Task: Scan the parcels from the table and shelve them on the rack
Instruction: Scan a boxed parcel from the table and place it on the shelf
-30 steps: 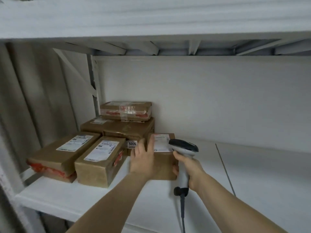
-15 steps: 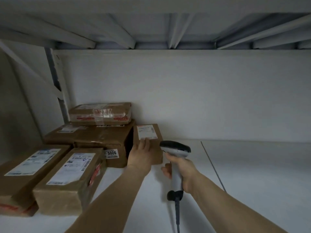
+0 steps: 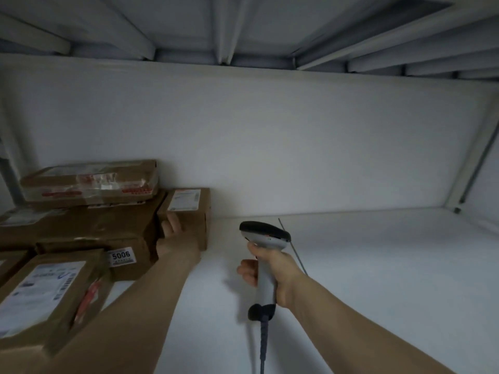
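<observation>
My left hand (image 3: 179,237) lies flat against the front face of the small parcel (image 3: 189,203) on the rack shelf (image 3: 378,265), left of centre frame. The parcel's length runs back toward the wall (image 3: 270,144), beside the large box (image 3: 94,225). My right hand (image 3: 272,268), farther right, is clenched round the scanner (image 3: 266,233).

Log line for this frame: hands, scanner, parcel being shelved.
left hand: flat against small parcel | right hand: grips scanner | small parcel: on rack shelf, beside 5006 box
</observation>
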Demonstrator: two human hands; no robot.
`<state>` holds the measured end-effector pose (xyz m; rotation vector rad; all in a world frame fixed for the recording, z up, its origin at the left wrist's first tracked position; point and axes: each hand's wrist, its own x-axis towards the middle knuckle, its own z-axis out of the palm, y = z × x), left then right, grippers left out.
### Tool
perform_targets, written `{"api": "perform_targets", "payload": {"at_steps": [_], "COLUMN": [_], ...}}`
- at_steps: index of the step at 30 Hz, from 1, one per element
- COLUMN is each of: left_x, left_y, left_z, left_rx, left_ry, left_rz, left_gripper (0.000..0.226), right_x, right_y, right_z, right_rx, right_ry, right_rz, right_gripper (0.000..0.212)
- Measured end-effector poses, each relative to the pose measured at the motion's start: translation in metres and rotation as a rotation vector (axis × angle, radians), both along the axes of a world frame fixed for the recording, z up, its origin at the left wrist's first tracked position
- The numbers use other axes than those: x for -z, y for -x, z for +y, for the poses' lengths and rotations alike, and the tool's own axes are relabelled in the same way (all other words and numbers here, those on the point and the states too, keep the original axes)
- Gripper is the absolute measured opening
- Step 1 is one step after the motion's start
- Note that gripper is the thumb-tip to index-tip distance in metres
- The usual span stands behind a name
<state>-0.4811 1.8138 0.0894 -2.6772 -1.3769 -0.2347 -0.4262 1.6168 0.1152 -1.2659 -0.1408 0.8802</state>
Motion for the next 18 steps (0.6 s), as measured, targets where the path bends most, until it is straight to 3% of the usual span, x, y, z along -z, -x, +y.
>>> {"api": "perform_targets", "payload": {"at_steps": [3, 7, 10, 18], "left_x": [-0.005, -0.015, -0.025, -0.044], "left_y": [-0.022, -0.042, -0.053, -0.092], "left_z": [-0.038, -0.109, -0.168, -0.373], "left_rx": [0.099, 0.316, 0.448, 0.781], "left_ry": [0.057, 0.131, 0.144, 0.162], "left_rz": [-0.066, -0.044, -0.031, -0.042], "left_gripper": [0.08, 0.065, 0.067, 0.06], "right_x": [-0.004, -0.011, -0.016, -0.024], "right_y": [-0.008, -0.016, -0.019, -0.023], "right_z": [-0.026, -0.077, -0.128, -0.329], "right_rx": [0.04, 0.143, 0.219, 0.472], "right_ry": [-0.01, -0.012, -0.013, 0.021], "right_rz": [-0.022, -0.055, -0.074, -0.139], "right_gripper": [0.021, 0.022, 0.02, 0.022]}}
